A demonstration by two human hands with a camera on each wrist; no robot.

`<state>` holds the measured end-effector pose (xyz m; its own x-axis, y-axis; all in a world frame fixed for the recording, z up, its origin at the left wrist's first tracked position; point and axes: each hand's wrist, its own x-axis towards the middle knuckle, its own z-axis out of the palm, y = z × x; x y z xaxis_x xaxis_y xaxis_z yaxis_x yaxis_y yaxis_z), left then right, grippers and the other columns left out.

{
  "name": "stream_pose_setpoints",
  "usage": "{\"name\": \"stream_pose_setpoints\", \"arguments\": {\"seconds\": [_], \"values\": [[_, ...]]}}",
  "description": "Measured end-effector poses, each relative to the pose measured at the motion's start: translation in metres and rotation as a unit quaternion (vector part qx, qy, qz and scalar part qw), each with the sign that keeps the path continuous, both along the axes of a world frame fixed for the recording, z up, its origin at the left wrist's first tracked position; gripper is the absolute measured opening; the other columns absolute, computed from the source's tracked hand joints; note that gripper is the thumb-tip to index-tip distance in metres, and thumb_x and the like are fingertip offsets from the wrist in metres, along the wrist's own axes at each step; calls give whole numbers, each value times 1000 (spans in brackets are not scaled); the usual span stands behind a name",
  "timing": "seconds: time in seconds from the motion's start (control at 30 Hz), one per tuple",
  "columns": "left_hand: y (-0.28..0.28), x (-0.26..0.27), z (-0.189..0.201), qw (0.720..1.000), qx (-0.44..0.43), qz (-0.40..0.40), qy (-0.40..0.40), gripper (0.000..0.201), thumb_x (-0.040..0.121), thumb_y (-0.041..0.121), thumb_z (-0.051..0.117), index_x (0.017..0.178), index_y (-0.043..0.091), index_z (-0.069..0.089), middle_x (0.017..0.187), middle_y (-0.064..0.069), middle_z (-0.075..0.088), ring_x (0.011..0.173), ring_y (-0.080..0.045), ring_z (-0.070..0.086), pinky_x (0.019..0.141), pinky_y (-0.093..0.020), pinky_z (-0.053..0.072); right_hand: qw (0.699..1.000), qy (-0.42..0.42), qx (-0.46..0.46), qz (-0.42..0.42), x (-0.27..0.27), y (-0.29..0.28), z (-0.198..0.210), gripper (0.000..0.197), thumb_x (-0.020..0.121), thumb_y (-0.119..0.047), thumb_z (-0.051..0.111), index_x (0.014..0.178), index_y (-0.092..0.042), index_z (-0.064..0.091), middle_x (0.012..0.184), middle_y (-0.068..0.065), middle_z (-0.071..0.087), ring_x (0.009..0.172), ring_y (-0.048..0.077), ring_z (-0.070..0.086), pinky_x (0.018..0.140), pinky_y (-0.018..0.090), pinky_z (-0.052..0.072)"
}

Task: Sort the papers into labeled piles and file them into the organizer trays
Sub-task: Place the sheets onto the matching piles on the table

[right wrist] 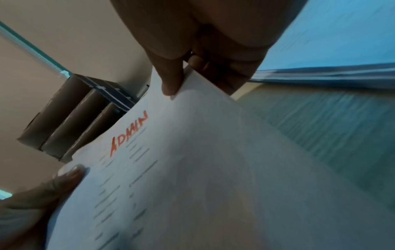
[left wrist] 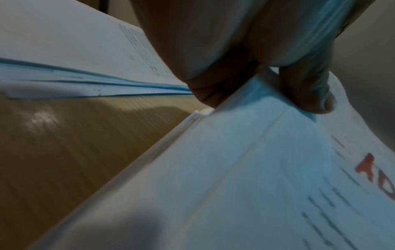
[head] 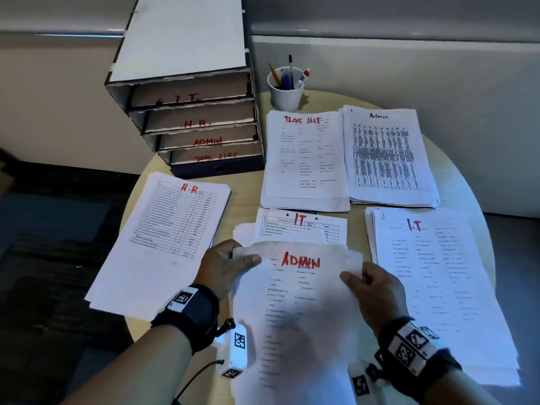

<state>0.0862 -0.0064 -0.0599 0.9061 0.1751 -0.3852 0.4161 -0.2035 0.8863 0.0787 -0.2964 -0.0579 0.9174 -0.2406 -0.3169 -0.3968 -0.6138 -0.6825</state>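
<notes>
A sheet marked ADMIN in red [head: 298, 290] [right wrist: 192, 169] is raised above the near middle of the round table. My left hand [head: 230, 264] [left wrist: 267, 94] pinches its top left corner, thumb on top. My right hand [head: 371, 285] [right wrist: 181, 79] pinches its top right edge. Beneath it lies the unsorted stack, with an IT sheet [head: 301, 226] showing on top. Sorted piles lie around: H.R [head: 163, 238] at the left, Task List [head: 304, 159] and Admin [head: 385, 156] at the back, I.T [head: 438, 287] at the right. The organizer [head: 193, 112] has trays labeled I.T, H.R, ADMIN and TASK LIST.
A white cup [head: 286, 86] holding pens and a pencil stands behind the Task List pile, right of the organizer. The table's round edge [head: 131, 325] curves near my left wrist. Grey wall panels rise behind the table.
</notes>
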Motion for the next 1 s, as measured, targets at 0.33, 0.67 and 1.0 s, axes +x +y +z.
{"name": "stream_pose_setpoints", "arguments": {"seconds": [0.33,0.67,1.0], "values": [[4,1,-20,998,10,50,41,13,89,2,68,90,14,73,86,-4,77,79,-25,70,78,-40,58,996,-26,73,-37,-1,-14,4,12,91,-17,67,79,-21,69,72,-9,67,69,6,59,53,15,41],[3,4,-22,998,52,34,23,16,86,8,73,76,20,71,66,17,70,62,1,62,67,-23,47,954,-52,297,-3,-8,-26,22,34,75,17,68,67,-15,75,76,2,75,69,14,67,61,20,53],[1,2,-8,998,65,3,11,15,94,14,65,80,16,69,59,15,62,58,-3,53,62,-24,44,943,-43,329,1,-14,-28,23,30,70,17,70,68,-13,75,75,10,74,74,27,66,68,31,54]]}}
